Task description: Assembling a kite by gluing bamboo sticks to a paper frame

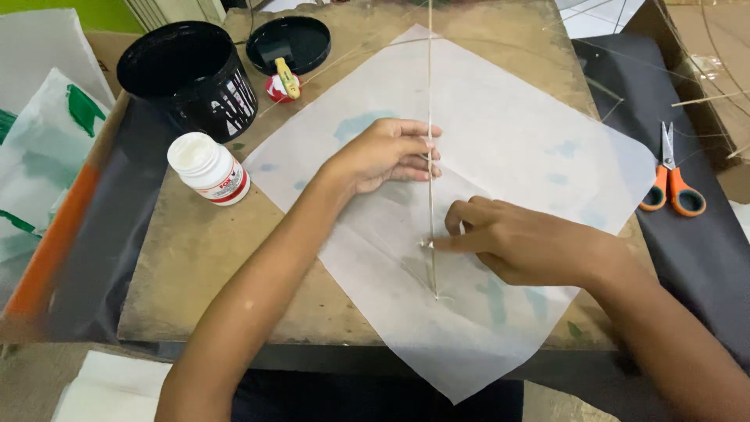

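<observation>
A sheet of thin white paper (508,133) lies as a diamond on a worn wooden board (195,258). A thin straight stick (430,78) runs down the sheet's middle from the far edge to near the front. My left hand (387,152) rests flat on the paper, its fingertips pressing the stick about halfway down. My right hand (508,242) lies lower on the sheet, its index finger pointing left and pressing the stick near its lower end.
A white glue bottle (209,168) stands left of the paper. Behind it are a black tub (191,74), its black lid (291,43) and a small red spool (280,86). Orange-handled scissors (672,184) lie on dark cloth at the right. More sticks lie far right.
</observation>
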